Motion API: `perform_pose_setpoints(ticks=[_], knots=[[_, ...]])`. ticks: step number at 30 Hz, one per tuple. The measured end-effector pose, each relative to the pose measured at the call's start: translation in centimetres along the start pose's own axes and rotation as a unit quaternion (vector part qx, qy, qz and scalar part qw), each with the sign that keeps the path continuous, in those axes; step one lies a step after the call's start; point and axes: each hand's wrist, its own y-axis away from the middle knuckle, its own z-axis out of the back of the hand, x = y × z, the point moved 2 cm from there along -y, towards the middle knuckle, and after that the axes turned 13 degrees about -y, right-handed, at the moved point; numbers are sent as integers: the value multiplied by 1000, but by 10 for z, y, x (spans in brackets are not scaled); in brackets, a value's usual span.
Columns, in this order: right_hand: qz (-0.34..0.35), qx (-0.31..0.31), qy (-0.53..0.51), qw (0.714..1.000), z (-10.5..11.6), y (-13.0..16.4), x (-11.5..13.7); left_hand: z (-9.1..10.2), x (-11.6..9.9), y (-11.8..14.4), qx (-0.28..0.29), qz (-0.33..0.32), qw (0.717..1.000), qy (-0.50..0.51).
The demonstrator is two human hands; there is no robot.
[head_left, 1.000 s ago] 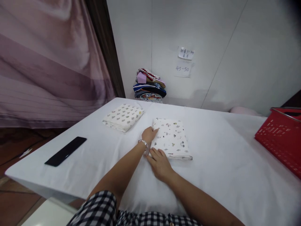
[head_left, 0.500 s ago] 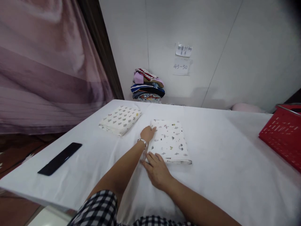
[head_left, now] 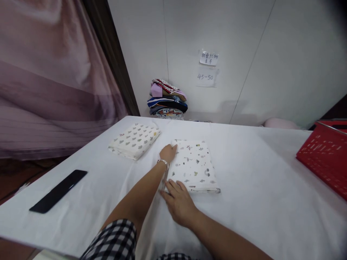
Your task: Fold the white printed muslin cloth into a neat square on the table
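A folded white cloth (head_left: 193, 168) with small grey, green and yellow prints lies flat on the white-covered table (head_left: 252, 180). At its left edge, toward the far corner, my left hand (head_left: 167, 154) is closed on the cloth; its thumb rests on top and the other fingers are hidden. A bracelet circles that wrist. My right hand (head_left: 180, 204) touches the near left corner, its fingers stretched out and thumb apart. Left of my left hand sits a second folded white cloth (head_left: 135, 141) with grey cloud-like prints.
A flat black strip-like object (head_left: 59, 191) lies at the table's left. The red perforated basket (head_left: 325, 155) stands at the right edge. Beyond the far edge, a stack of folded fabrics (head_left: 167, 99) rests against the wall. A pink curtain (head_left: 54, 79) hangs at left.
The view has shifted slightly, so the table things sit a little lower and further left. Both hands keep nearly the same places on the cloth's left side.
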Motion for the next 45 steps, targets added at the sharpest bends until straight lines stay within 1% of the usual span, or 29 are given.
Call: perform_pose_setpoints(ticks=[4, 9, 17, 22, 26, 33, 36, 40, 45], knots=[[4, -8, 4, 1000, 0, 0, 0, -1, -2, -6, -1, 0, 1000, -6], [7, -11, 8, 1000, 1, 0, 1, -6, 1, -6, -1, 15, 1000, -8], [4, -6, 6, 1000, 2, 0, 2, 0, -6, -19, -14, -7, 1000, -9], [-4, 7, 3, 1000, 2, -1, 1, -6, -5, -22, -33, 6, 999, -6], [-6, 13, 5, 1000, 1, -1, 0, -9, -3, -22, -33, 15, 999, -1], [4, -10, 5, 1000, 0, 1, -1, -3, -8, -31, -26, -3, 1000, 6], [4, -10, 4, 1000, 0, 1, -1, -4, -8, -32, -32, 9, 999, 10], [0, -2, 5, 1000, 1, 0, 0, -11, -6, -32, -32, 38, 999, 15], [-1, 6, 4, 1000, 4, 0, 2, -13, -5, -34, -22, 41, 999, 23]])
